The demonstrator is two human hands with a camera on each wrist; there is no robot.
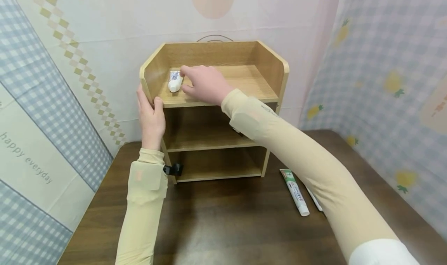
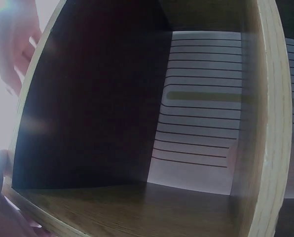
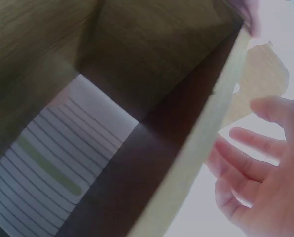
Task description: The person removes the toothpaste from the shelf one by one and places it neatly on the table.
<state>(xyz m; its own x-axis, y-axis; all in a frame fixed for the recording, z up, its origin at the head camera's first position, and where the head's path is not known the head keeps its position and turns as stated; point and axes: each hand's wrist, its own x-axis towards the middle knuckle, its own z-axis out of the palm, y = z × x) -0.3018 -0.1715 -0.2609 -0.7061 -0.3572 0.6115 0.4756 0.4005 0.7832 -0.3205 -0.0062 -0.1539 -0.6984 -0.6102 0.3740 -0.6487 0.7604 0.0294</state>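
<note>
A small white toothpaste tube [image 1: 175, 81] with blue print lies on the top level of a wooden shelf [image 1: 223, 101], near its left side panel. My right hand [image 1: 206, 82] is just right of the tube, index fingertip close by its flat end and thumb apart from the index finger. In the right wrist view, the fingers of the right hand [image 3: 265, 173] are loosely bent with nothing between them. My left hand [image 1: 151, 119] grips the shelf's left side panel, thumb at the front edge and fingers along the outside.
A green, red and white toothpaste tube [image 1: 296, 193] lies on the dark table [image 1: 216, 226], right of the shelf. Beside it a white item [image 1: 316, 201] is partly hidden by my right sleeve. A small white thing [image 1: 235, 129] shows in the middle compartment. Patterned cloth [image 1: 132, 20] hangs behind.
</note>
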